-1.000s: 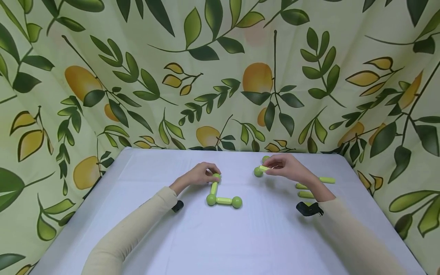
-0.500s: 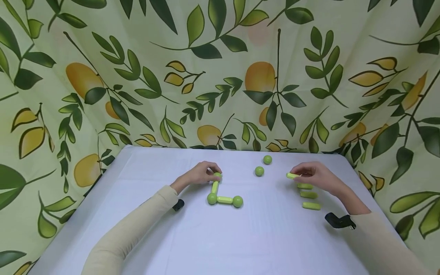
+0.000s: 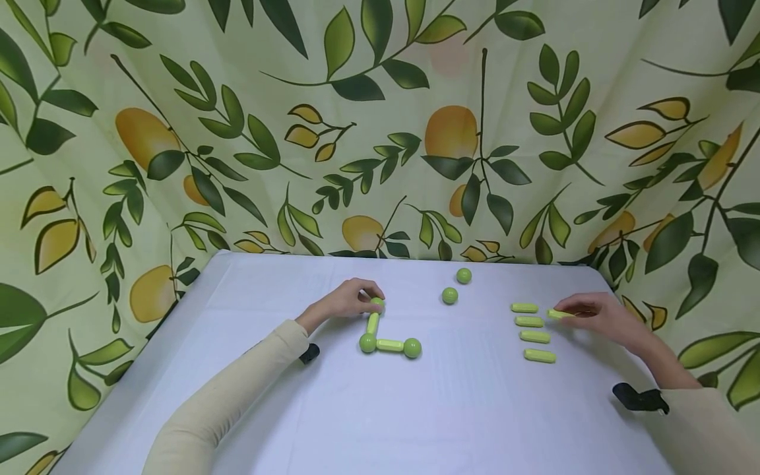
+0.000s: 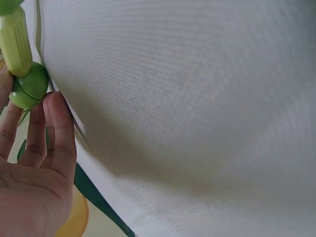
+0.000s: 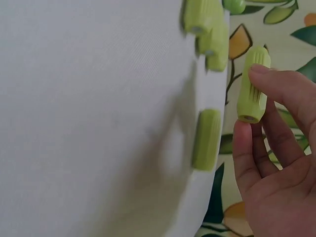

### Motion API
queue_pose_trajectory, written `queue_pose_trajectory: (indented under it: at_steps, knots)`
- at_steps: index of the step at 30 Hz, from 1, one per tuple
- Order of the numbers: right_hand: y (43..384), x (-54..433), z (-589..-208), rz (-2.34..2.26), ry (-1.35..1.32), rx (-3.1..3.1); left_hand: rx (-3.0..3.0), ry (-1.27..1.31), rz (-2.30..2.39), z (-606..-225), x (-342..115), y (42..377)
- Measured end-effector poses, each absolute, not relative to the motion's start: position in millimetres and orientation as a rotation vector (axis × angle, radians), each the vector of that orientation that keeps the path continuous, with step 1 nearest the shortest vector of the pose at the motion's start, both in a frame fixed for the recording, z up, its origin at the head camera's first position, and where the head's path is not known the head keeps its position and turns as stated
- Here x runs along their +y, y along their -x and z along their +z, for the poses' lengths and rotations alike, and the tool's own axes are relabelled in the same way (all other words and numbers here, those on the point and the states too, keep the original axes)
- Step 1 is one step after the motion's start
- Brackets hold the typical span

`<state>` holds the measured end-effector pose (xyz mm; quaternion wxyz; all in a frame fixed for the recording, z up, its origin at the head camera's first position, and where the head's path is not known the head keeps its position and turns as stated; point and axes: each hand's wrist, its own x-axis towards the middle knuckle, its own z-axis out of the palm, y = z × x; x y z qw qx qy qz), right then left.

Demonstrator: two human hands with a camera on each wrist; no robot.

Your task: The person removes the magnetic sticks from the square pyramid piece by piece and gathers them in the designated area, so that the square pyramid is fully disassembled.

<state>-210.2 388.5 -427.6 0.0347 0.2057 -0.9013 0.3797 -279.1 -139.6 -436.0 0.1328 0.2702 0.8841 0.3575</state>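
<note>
At the right of the table (image 3: 427,409), beside 4 rods (image 3: 535,337), the right hand (image 3: 605,320) closely pinches 1 ridged rod (image 5: 250,98), probably light and stiff, best taken by its grooved middle. The left hand (image 3: 346,299) grips an end ball (image 4: 33,83), perhaps slippery.

The table (image 3: 463,409) stands before a hanging cloth (image 3: 380,125). Near mid-table, the corner ball (image 3: 368,343) joins two rods: the front rod (image 3: 390,346) runs right to the end ball (image 3: 412,348); the side rod (image 3: 372,324) runs rearward to the rear ball (image 4: 32,86), between the left hand's (image 3: 347,300) fingers. Two loose balls (image 3: 449,295) lie behind and right of this assembly. Further right, four rods (image 3: 535,337) form a front-to-rear row. The held rod (image 5: 251,91), in the right hand (image 3: 602,316), is right of the row.
</note>
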Motion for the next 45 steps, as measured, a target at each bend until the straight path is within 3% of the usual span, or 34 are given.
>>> queue_pose_trajectory:
  at_steps: [24, 45]
  knots:
    - [209.1, 415.7, -451.7, 1.023, -0.574, -2.819, 2.55, -0.785, 1.05, -433.3, -138.3, 277.9]
    - [207.3, 412.9, -429.9, 1.104, -0.523, -2.806, 2.569, -0.762, 1.053, -433.2, -138.4, 276.3]
